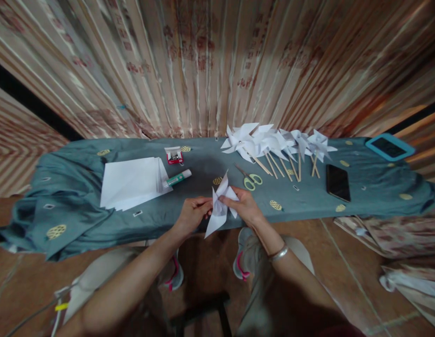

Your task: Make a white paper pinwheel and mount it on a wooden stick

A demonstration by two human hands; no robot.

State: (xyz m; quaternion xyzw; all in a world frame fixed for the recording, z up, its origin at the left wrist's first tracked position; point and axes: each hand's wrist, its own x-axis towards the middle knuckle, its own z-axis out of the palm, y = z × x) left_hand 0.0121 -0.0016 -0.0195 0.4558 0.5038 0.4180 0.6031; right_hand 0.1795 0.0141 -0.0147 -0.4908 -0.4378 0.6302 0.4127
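Observation:
Over the front edge of the cloth-covered table, a white paper pinwheel [220,203] is held between my two hands. My right hand [244,204] grips its blades from the right, thumb pressed on the paper near the centre. At the pinwheel's left side, the fingers of my left hand [194,213] are pinched together; what they hold there is hidden. No stick shows on this pinwheel. Just beyond my right hand lie scissors [251,180] with light green handles. A glue stick [178,178] rests beyond my left hand, beside a stack of white paper sheets [131,182].
A small red box of metal pins [174,155] stands open at the back. Several finished pinwheels [245,140] on wooden sticks lie along the back right. A black phone [338,182] and a blue-framed tablet [390,147] are farther right. A corrugated wall [203,70] rises behind the table.

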